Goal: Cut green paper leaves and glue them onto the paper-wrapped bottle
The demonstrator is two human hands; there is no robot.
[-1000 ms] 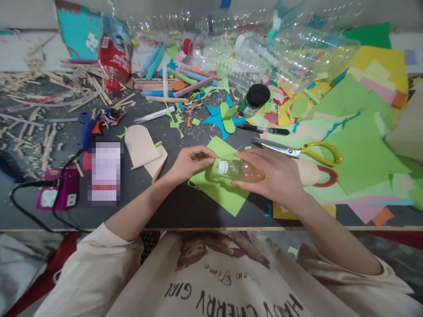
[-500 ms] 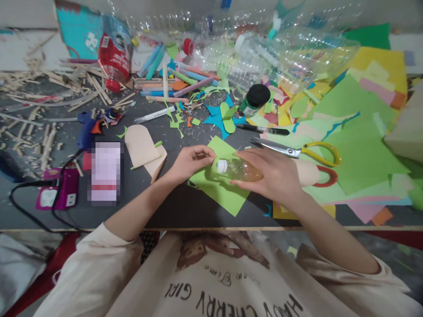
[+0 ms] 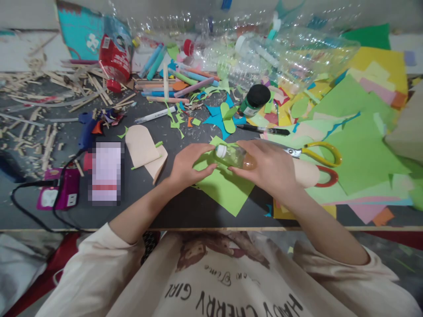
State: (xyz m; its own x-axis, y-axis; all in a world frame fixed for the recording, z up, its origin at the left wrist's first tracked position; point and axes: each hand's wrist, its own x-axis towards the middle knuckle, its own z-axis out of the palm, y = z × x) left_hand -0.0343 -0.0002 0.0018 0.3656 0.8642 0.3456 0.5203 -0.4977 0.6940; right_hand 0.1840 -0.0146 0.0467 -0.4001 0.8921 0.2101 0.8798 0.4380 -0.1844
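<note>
My right hand (image 3: 269,169) grips a small clear bottle (image 3: 235,157) with a white cap and amber liquid, lying on its side over a light green paper sheet (image 3: 224,187). My left hand (image 3: 188,167) rests on the left part of that sheet, fingers stretched toward the bottle's cap and pressing the paper edge. Both hands sit near the middle of the dark table (image 3: 185,207).
Yellow-handled scissors (image 3: 300,151) and a black pen (image 3: 262,129) lie just beyond my right hand. A green jar with a black lid (image 3: 255,99), beige cut-outs (image 3: 143,149), a blue glue gun (image 3: 87,127), coloured paper (image 3: 357,132), plastic bottles (image 3: 280,53) and wood sticks (image 3: 49,97) surround them.
The bottle has moved up and slightly away from me across the green sheet. My left hand has opened out and now lies on the paper beside the cap.
</note>
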